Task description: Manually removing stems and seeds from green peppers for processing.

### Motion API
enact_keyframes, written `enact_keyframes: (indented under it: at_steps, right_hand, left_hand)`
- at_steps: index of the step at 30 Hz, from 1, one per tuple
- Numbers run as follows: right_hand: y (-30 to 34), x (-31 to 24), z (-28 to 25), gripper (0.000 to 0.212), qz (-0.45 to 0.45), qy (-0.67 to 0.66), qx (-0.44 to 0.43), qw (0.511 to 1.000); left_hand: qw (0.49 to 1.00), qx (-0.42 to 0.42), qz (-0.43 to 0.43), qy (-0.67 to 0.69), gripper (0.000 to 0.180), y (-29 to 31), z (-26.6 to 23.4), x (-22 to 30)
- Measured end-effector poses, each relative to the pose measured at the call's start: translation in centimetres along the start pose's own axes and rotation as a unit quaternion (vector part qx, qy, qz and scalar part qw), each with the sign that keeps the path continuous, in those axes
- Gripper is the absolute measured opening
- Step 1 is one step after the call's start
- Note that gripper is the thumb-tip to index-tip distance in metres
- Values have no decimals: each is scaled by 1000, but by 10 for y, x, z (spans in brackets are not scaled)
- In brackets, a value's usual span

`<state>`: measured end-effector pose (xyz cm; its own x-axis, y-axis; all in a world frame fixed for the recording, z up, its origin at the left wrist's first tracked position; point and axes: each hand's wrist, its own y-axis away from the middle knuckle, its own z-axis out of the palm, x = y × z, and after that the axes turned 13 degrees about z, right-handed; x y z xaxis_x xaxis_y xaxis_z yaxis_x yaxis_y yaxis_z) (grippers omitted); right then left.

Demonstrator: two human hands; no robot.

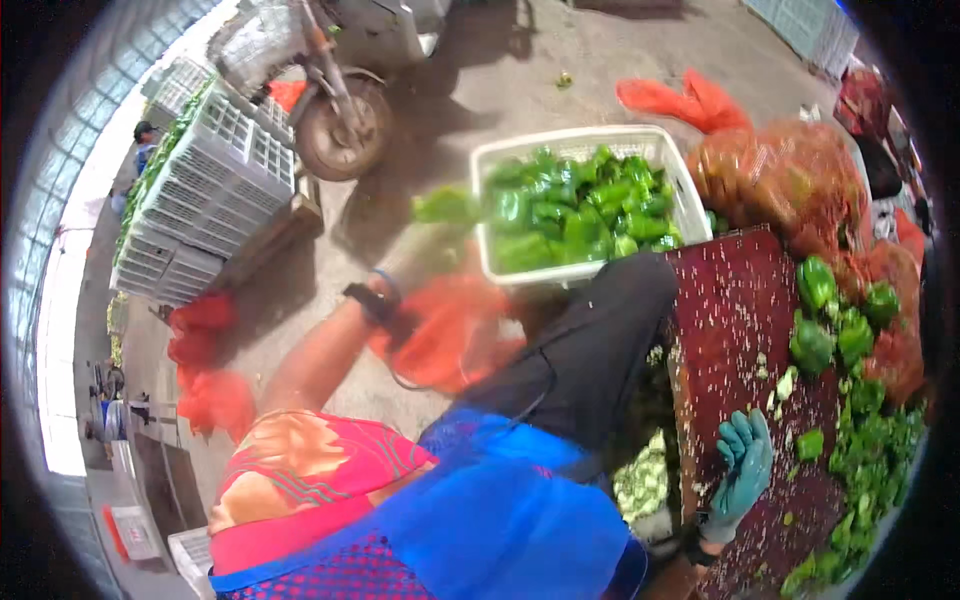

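The right hand (745,470) in a teal glove rests flat on the red table (735,300) — fingers spread. The left hand (405,325) grips an orange net bag (450,335) — blurry.

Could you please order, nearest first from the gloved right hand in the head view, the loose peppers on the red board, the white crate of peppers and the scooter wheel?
From the right hand:
1. Loose peppers, on the red board, just above and to its right.
2. White crate of peppers, farther up, centre.
3. Scooter wheel, farthest, upper left.
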<state>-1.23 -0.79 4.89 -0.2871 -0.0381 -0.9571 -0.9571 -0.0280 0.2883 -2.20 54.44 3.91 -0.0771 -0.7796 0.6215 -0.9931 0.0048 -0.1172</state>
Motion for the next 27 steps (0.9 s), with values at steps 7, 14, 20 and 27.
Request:
enact_keyframes:
  at_steps: [7, 14, 20, 27]
  right_hand:
    - [35, 28, -38, 48, 131, -121, 131, 975]
    - [56, 14, -29, 43, 62, -11, 124, 990]
    - [67, 12, -47, 47, 118, -55, 147, 981]
    - [95, 9, -75, 49, 160, -52, 241, 956]
  left_hand:
    - [970, 105, -81, 202, 26, -9, 50, -57]
    - [953, 137, -156, 222, 32, -88, 77, -17]
    - [986, 49, -81, 140, 47, -109, 108, -26]
    - [951, 145, -186, 198, 32, -111, 97, -51]
